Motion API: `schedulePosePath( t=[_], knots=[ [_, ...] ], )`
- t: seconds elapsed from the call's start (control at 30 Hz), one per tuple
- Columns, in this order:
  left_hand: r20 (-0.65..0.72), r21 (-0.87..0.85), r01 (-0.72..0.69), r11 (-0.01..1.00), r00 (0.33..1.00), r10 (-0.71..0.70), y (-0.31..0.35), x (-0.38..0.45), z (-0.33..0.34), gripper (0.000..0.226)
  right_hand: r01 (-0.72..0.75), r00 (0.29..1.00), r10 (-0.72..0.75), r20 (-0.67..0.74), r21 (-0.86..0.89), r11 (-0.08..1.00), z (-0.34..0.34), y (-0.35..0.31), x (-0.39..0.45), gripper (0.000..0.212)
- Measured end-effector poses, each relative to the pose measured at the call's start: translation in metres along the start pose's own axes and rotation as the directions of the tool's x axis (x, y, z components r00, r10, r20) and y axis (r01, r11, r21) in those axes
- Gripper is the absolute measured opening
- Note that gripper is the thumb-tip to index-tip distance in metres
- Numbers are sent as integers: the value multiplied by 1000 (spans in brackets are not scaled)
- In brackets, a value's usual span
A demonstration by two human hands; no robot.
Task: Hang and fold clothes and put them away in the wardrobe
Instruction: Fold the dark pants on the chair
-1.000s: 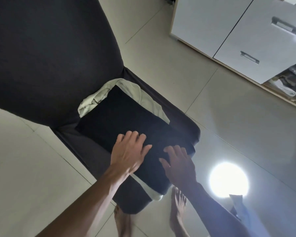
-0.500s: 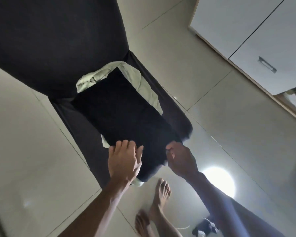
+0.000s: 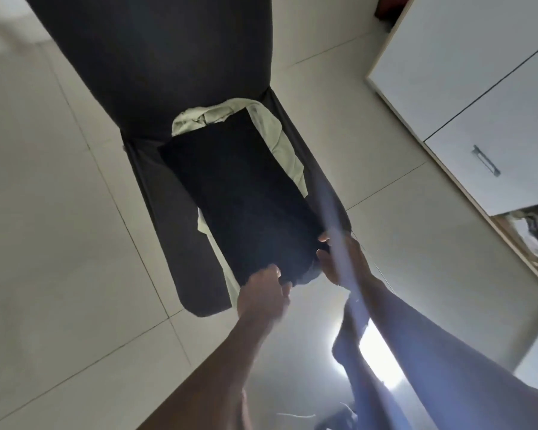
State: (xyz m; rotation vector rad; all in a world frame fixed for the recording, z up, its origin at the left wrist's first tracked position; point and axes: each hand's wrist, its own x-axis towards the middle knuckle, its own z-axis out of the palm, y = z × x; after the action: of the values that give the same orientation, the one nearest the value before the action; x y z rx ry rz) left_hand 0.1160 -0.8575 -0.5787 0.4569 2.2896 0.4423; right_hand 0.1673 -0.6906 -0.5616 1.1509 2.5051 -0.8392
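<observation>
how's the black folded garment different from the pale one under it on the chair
The black folded garment lies on top, smooth and flat; the pale garment sits beneath it, rumpled, showing only at the edges. The black one is gripped at its near edge by the left hand and the right hand; neither grip visibly takes the pale one. Both rest on the dark chair seat.

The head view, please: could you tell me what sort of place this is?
Probably a bedroom or dressing area at home: a white wardrobe unit with metal-handled drawers, a pale tiled floor, and a dark fabric-covered chair holding a folded black garment.
</observation>
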Motion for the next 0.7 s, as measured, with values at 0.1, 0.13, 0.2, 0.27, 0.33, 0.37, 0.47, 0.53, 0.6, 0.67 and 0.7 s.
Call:
schedulePosePath(
  t=[0.1,0.13,0.2,0.27,0.33,0.37,0.47,0.53,0.6,0.67,0.7],
  knots=[
    [-18,-56,45,997,999,-46,6,2,13,37,35,998,-31,46,-91,995,0,7,14,34],
    [-53,-90,72,993,996,-77,10,4,19,37,54,997,-46,68,-117,992,1,9,21,34],
    [-120,-174,125,977,982,-147,16,7,26,37,60,996,-54,69,-93,994,4,12,30,33],
    [-207,-274,179,945,949,-240,25,10,38,33,83,996,-82,41,-23,996,8,17,37,30],
    [-278,-389,225,893,896,-346,34,12,52,26,132,991,-131,-24,49,990,11,26,40,26],
    [-312,-458,234,858,861,-402,39,13,61,23,183,982,-178,-59,82,980,15,33,41,27],
    [-408,-640,175,748,747,-525,54,18,80,18,318,947,-307,-90,165,934,21,52,46,29],
    [-450,-696,144,703,675,-585,62,18,92,17,369,930,-360,-79,211,905,19,64,48,30],
    [-471,-759,65,648,632,-616,64,14,104,16,399,916,-396,-60,226,889,18,73,51,30],
    [-485,-794,-10,608,614,-623,62,10,116,18,408,912,-408,-53,243,880,20,81,53,31],
    [-483,-800,-32,600,626,-612,59,9,121,20,414,909,-415,-49,245,877,22,85,53,31]
  ],
)
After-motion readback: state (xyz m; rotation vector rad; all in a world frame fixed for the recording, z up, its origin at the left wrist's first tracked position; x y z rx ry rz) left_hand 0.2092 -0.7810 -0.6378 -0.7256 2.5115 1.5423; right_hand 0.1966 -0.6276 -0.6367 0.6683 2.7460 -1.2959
